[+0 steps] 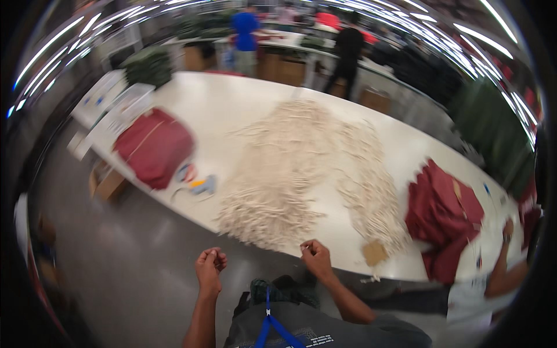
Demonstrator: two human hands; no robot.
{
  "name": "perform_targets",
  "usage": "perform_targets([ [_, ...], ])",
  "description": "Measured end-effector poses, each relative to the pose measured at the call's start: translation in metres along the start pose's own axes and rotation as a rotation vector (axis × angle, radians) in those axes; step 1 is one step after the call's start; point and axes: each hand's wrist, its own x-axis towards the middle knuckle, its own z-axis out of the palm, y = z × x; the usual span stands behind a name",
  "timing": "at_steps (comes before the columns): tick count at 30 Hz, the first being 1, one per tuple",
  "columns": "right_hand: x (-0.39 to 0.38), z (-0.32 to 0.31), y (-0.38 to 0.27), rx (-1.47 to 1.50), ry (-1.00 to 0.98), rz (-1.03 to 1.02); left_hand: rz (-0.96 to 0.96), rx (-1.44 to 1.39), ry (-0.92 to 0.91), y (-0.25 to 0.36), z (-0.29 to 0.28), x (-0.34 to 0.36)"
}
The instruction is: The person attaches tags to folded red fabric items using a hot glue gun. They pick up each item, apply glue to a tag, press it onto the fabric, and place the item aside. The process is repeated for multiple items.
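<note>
My left hand (211, 264) hangs in front of the table's near edge with its fingers loosely curled and nothing visible in them. My right hand (313, 255) is at the edge, fingers pinched; anything between them is too small to make out. Beyond my hands, two long heaps of cream cord pieces (270, 180) (371, 191) cover the middle of the white table (203, 101). A small brown square piece (375, 253) lies right of my right hand. A grey and orange tool (202, 184) lies left of the larger heap, beside folded maroon fabric (152, 145).
More maroon fabric (441, 220) lies at the right, where a co-worker's arm (503, 272) rests at the table. People in blue (245, 40) and black (346, 52) stand behind. Green stacks (145, 65), a clear bin (127, 104) and a cardboard box (107, 180) are at the left.
</note>
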Motion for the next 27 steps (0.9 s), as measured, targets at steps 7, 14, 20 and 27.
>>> perform_targets([
  [7, -0.034, 0.235, -0.056, -0.205, -0.835, -0.471, -0.052, -0.247, 0.202, 0.008, -0.096, -0.007],
  [14, 0.061, 0.385, -0.090, -0.222, -0.885, -0.297, 0.011, -0.234, 0.488, 0.065, -0.218, 0.079],
  [20, 0.170, 0.558, -0.155, -0.167, -0.731, -0.300, 0.043, -0.073, 0.720, 0.158, -0.314, 0.158],
  [27, 0.298, 0.753, -0.243, -0.021, -0.415, -0.624, 0.122, 0.044, 0.712, 0.256, -0.354, 0.281],
])
